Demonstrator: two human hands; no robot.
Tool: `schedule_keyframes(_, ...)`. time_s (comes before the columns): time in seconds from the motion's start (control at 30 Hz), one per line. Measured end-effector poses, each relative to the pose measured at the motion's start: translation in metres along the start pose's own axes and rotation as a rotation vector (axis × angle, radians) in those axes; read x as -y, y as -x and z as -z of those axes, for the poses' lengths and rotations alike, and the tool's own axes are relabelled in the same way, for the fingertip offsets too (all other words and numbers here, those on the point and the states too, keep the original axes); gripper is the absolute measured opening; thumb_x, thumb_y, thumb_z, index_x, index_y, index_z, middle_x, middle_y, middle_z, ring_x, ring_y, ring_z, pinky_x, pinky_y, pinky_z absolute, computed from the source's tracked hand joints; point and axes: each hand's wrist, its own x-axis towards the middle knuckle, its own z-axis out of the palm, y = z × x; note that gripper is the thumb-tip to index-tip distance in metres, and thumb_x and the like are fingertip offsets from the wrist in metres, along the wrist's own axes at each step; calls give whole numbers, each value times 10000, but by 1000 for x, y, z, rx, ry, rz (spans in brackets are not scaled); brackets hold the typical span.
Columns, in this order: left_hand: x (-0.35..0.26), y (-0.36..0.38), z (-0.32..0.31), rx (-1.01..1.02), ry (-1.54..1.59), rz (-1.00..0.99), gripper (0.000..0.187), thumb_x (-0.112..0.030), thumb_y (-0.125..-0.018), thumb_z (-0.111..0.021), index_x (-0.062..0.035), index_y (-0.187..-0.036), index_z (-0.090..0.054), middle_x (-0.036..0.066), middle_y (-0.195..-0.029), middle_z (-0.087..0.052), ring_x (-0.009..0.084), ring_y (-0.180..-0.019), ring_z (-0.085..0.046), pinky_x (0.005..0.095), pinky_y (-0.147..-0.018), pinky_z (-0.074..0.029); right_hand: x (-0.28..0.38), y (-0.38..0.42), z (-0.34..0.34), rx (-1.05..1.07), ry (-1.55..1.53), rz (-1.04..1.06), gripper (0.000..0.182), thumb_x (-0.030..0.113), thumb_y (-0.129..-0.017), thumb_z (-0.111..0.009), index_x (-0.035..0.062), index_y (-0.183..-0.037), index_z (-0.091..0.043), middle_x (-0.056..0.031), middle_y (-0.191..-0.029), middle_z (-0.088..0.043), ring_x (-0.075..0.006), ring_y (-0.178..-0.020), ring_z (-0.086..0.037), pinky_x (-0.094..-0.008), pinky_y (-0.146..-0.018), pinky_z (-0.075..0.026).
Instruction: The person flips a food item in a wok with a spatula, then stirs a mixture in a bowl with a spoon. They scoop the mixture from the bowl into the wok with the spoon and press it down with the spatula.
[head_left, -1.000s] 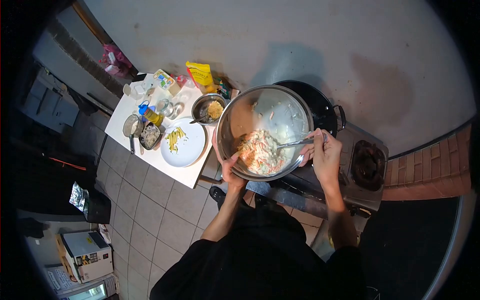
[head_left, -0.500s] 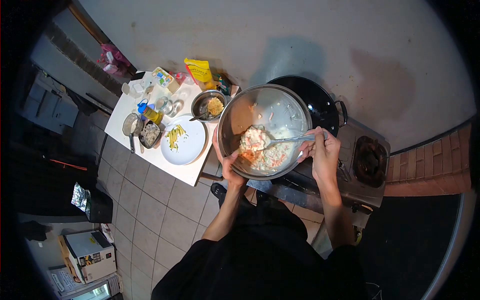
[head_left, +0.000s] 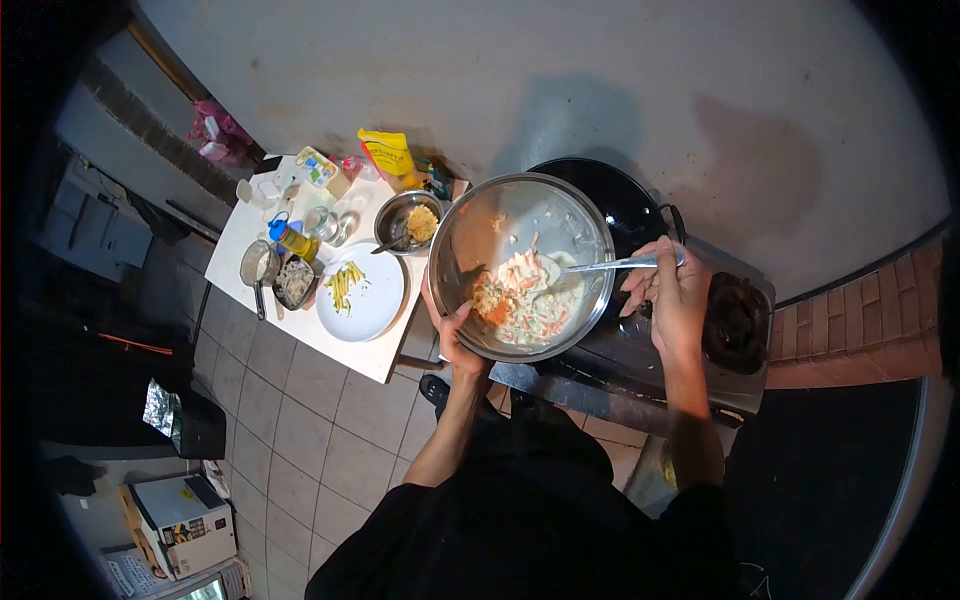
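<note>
My left hand (head_left: 459, 337) grips the lower left rim of a large steel bowl (head_left: 469, 225). Inside it lies a creamy mixture (head_left: 535, 322) with orange and green shreds and a patch of orange powder. A metal spoon (head_left: 610, 266) rests its head in the mixture, while my right hand (head_left: 668, 290) holds its handle beyond the bowl's right rim. Behind the bowl, a black wok (head_left: 630, 205) sits partly hidden on the stove.
At the left, a white table (head_left: 372, 358) carries a plate (head_left: 384, 300) with green strips, a smaller steel bowl (head_left: 387, 214), a yellow bag (head_left: 388, 155) and an oil bottle (head_left: 295, 240). A bare burner (head_left: 735, 318) is at the right; the wall stands behind.
My right hand has moved right, away from the bowl's rim, drawing the spoon with it. The spoon's head has shifted right within the mixture. The bowl has moved slightly left.
</note>
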Motion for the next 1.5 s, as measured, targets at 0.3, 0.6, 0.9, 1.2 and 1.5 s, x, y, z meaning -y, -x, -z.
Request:
schedule_keyframes(0.3,9,-40,-33,22,-28,-3,514,-312,-843,-384,51,-1189,-500,182,-1192,-544,289,-1085,-532,394,-948,-407,26,-35,32,-79,-9,55,299,168,-953,-420,-68,-829,-557,-157,-578,-571,-141,-393,-507,-273,-375,-475)
schedule_keyframes(0.6,3,-92,-87,100,-162,-175,454,-131,-812,-461,-121,-1253,-352,115,-1162,-489,265,-1058,-532,392,-906,-440,38,-69,79,-164,-16,178,245,125,-926,-414,-52,-837,-559,-135,-597,-578,-126,-433,-512,-268,-390,-480)
schedule_keyframes(0.9,5,-109,-107,60,-210,-224,687,-137,-728,-515,-57,-1353,-240,143,-1210,-427,248,-1068,-473,349,-931,-386,-26,-95,131,-216,156,66,331,249,-970,-436,-39,-855,-551,-103,-589,-571,-110,-432,-513,-249,-396,-474)
schedule_keyframes(1.2,3,-99,-107,-19,-159,-208,703,-133,-708,-527,-81,-1352,-251,141,-1218,-418,247,-1083,-456,358,-945,-373,-64,-113,101,-28,709,168,282,162,-957,-435,-57,-871,-590,-103,-564,-568,-139,-426,-539,-284,-418,-461)
schedule_keyframes(1.5,-2,-93,-98,-8,-145,-208,696,-130,-694,-529,-66,-1339,-274,131,-1242,-398,246,-1120,-426,343,-966,-343,-55,-111,91,142,891,383,219,129,-916,-495,-62,-904,-602,-186,-594,-532,-307,-556,-569,-362,-578,-438)
